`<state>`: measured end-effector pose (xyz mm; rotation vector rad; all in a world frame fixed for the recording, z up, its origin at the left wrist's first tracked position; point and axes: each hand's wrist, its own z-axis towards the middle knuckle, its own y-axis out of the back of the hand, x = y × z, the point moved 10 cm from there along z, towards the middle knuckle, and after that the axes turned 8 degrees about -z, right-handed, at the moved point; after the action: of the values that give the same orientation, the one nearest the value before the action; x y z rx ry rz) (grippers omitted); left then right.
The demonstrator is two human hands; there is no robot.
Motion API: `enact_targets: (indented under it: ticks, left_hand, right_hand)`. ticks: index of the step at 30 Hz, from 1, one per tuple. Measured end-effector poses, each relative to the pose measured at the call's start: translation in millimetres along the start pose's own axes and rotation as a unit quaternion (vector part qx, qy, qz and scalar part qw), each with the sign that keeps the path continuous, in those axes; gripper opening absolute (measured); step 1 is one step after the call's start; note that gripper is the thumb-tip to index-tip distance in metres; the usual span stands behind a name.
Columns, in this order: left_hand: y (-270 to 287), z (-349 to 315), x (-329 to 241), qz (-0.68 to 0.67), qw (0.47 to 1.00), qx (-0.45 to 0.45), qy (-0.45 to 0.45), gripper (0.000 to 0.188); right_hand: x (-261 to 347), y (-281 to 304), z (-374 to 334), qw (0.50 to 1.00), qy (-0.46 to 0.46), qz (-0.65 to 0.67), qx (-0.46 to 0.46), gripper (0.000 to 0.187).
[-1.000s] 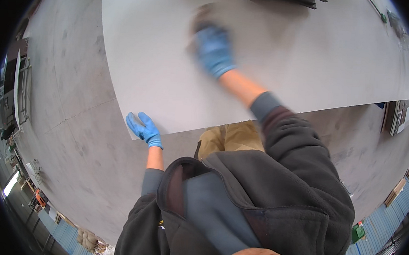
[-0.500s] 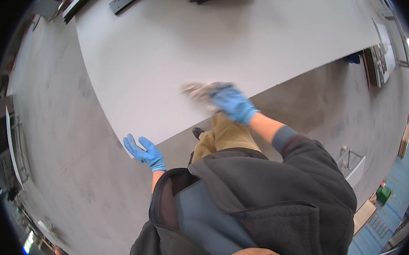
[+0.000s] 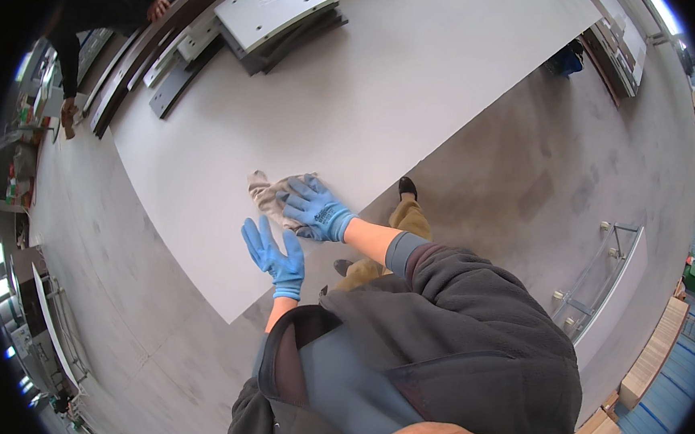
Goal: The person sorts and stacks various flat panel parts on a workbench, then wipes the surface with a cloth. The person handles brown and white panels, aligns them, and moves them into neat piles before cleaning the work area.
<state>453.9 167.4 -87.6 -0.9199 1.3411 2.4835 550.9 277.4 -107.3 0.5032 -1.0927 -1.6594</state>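
Observation:
My right hand [image 3: 316,208], in a blue work glove, presses a beige rag [image 3: 264,195] onto a large white panel [image 3: 201,231]. Its fingers lie spread over the cloth, part of which bunches out past the fingertips. Close by, at the panel's near end, my left hand [image 3: 276,256] wears a matching blue glove. That hand holds nothing, with its fingers apart; whether it touches the panel I cannot tell.
White and dark boards with drilled holes [image 3: 277,10] are stacked at the panel's far left. Another person's hand [image 3: 159,8] rests by long dark strips there. More boards [image 3: 614,58] stand far right. A wheeled cart [image 3: 609,284] is at the right.
My right hand has moved left and nearer with the rag, which is now flat on the panel. My left hand has shifted right, and the view has turned, bringing another person into sight.

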Motion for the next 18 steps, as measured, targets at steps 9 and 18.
enact_targets:
  ticks: [9, 18]
  left_hand:
    - [-194, 62, -73, 0.05, 0.989, 0.137, 0.021, 0.076]
    - [-295, 69, -86, 0.177, 0.933, 0.282, 0.133, 0.112]
  right_hand:
    - [-505, 226, -246, 0.837, -0.531, -0.123, -0.041, 0.017]
    - [-525, 154, -72, 0.947, -0.297, -0.104, -0.061, 0.028]
